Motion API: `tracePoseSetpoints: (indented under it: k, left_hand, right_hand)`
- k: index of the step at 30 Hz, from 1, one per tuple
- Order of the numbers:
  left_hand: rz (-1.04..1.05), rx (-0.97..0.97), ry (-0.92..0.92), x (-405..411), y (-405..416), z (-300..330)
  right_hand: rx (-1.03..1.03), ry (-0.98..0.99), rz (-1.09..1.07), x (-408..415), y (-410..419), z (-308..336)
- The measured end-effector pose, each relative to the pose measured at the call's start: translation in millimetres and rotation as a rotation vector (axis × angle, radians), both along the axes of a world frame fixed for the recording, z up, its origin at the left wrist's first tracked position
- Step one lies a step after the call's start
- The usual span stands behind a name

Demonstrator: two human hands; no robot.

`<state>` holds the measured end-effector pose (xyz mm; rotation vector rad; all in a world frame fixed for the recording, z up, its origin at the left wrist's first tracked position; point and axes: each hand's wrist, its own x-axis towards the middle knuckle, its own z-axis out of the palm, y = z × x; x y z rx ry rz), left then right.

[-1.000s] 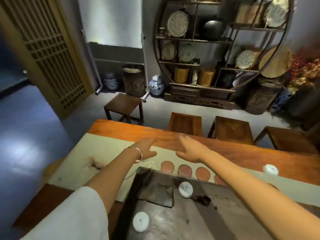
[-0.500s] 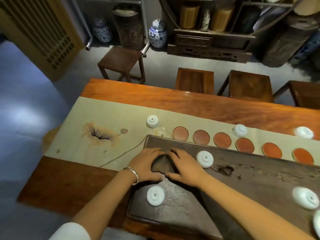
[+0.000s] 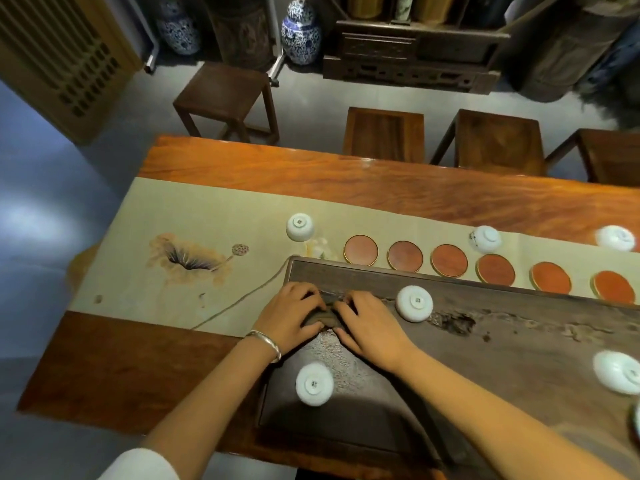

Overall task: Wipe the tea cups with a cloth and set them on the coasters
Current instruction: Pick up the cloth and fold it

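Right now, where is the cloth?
In the head view the cloth lies bunched on the dark tray's far-left corner, gripped between the left hand and right hand, left of an upturned cup.

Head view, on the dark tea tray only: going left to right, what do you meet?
Near-left cup, left hand, cloth, right hand, middle cup, right cup.

A single head-worn view looks steeply down and forward from the near edge of the desk (image 3: 381, 188), close above both forearms. It faces the far edge, with stools (image 3: 225, 95) and floor beyond. No second view.
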<state>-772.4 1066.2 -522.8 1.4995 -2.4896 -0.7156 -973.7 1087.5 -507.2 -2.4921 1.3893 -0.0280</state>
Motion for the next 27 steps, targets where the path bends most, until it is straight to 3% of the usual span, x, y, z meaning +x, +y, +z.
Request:
tracePoseSetpoints:
  k: [5, 10, 16, 20, 27]
  left_hand:
    - [-0.003, 0.051, 0.046, -5, -3, 6]
    - [0.026, 0.118, 0.153, -2, 2, 23]
    - [0.014, 0.185, 0.293, -9, 17, 63]
    - [0.008, 0.312, 0.475, -25, 32, 93]
    - [0.002, 0.457, 0.600, -64, 63, 121]
  right_hand:
    - [0.020, -0.005, -0.019, 12, -2, 1]
    - [0.088, -0.151, -0.026, 5, 5, 16]
    - [0.159, -0.427, -0.224, -9, 38, 66]
    - [0.228, -0.457, -0.293, -22, 70, 95]
    - [0.283, -0.538, -0.400, -37, 110, 114]
